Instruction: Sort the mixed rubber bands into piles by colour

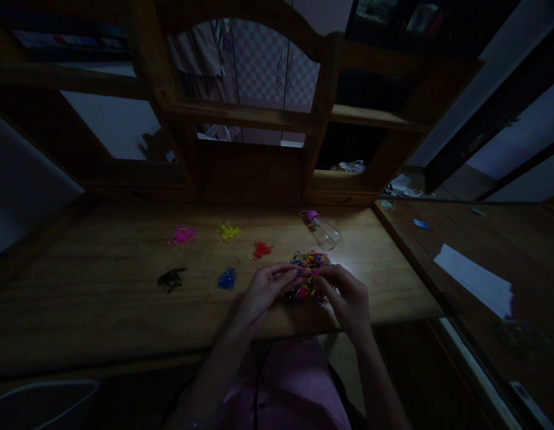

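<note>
Both hands meet over a mixed heap of coloured rubber bands point(309, 294) near the front edge of the wooden desk. My left hand point(268, 288) has its thumb and fingers pinched at the heap's left side, with a few small bands at the tips. From the right, my right hand point(348, 292) pinches bands of pink and other colours close to the left fingertips. Exactly how many bands are held is too small and dark to tell. Left of the hands lie separate little piles: red point(261, 250), blue point(227, 279), yellow point(228, 232), pink point(182, 235) and black point(171, 278).
A clear bottle with a pink cap point(322, 230) lies on its side behind the heap. Wooden shelving point(250, 173) rises at the desk's back. On the brown surface to the right are a white paper point(476, 279) and a small blue packet point(421, 224).
</note>
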A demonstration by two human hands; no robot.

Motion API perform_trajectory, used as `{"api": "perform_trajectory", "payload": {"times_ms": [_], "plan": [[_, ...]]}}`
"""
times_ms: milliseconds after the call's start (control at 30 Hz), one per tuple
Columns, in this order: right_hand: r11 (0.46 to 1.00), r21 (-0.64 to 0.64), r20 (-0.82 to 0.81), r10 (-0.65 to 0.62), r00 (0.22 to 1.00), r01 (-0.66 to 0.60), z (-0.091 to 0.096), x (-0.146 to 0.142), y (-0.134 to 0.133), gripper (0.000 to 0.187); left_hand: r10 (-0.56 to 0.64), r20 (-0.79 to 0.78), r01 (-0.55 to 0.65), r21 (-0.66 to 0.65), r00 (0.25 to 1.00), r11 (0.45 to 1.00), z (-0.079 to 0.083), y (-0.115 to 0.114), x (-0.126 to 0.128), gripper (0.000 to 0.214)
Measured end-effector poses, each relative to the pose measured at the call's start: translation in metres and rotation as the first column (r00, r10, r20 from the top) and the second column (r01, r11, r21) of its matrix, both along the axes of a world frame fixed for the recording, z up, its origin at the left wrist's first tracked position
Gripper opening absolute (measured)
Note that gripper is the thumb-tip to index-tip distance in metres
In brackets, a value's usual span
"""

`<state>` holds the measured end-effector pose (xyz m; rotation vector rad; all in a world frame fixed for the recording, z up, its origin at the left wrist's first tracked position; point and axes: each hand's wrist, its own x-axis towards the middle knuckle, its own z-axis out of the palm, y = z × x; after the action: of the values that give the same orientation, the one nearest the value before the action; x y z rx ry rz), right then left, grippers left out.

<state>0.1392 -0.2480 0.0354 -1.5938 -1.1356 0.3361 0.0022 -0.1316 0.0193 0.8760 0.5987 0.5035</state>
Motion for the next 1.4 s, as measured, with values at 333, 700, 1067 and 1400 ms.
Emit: {"api": "perform_trajectory", "payload": {"times_ms": [333, 700, 1067, 1400], "plan": [[0.998, 0.001, -0.106, -0.067, 0.992, 0.068, -0.009, 0.004, -0.001, 0.012, -0.042, 0.231, 0.066, -0.095, 0.972, 0.993, -0.001, 0.001, -0.004, 0.029], [0.995, -0.004, -0.115, -0.098, 0.989, 0.098, -0.012, 0.004, -0.003, 0.012, -0.075, 0.142, 0.077, -0.006, 0.987, 0.997, -0.004, 0.002, -0.005, 0.030], [0.994, -0.022, -0.113, -0.105, 0.988, 0.103, -0.014, 0.005, -0.003, 0.013, 0.055, 0.040, -0.061, 0.187, 0.998, 0.980, -0.010, 0.014, -0.017, 0.029], [0.994, -0.015, -0.114, -0.112, 0.987, 0.111, -0.014, 0.005, -0.005, 0.012, 0.169, -0.151, -0.123, 0.276, 0.974, 0.953, -0.008, 0.025, -0.028, 0.029]]}}
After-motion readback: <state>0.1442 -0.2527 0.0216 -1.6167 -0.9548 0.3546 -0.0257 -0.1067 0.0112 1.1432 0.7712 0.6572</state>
